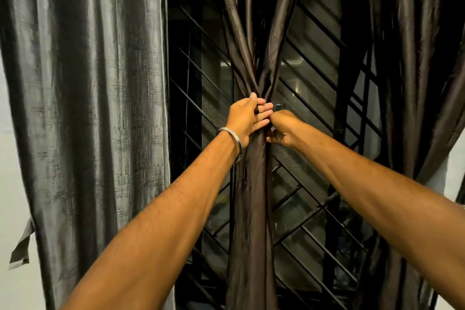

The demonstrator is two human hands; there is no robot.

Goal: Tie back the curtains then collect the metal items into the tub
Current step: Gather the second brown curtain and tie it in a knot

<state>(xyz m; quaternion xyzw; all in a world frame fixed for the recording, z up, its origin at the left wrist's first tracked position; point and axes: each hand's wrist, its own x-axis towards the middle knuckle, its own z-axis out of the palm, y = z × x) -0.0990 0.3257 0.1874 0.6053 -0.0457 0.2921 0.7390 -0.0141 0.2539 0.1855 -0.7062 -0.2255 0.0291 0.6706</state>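
Curtains come first: the brown curtain [253, 184] is gathered into one tight column in front of the window grille [314, 98], its folds crossing just above our hands and fanning out upward. Our left hand [247, 121] wraps round the gathered waist, fingers curled across the cloth, with something dark, perhaps the tie, showing between the fingers. Our right hand [283, 131] is right beside it, touching it, fingers bent in against the cloth; we cannot tell whether it pinches a tie end or only the fabric, since the fingertips are hidden. A metal bangle [232, 139] sits on our left wrist.

We judge the step in hand to be fastening this bundle. To do it well, we should keep the left grip firm so the folds do not slip apart, draw the tie snug at the narrowest part of the bundle, and only let go once it holds.

Left of the brown curtain hangs a grey curtain [85, 108], loose and not gathered, with a loose fabric strip [21, 246] dangling at its far left edge; that one looks to be untied. Right of the brown curtain hangs more brown drapery [415, 83]. No tub or metal items are in view.
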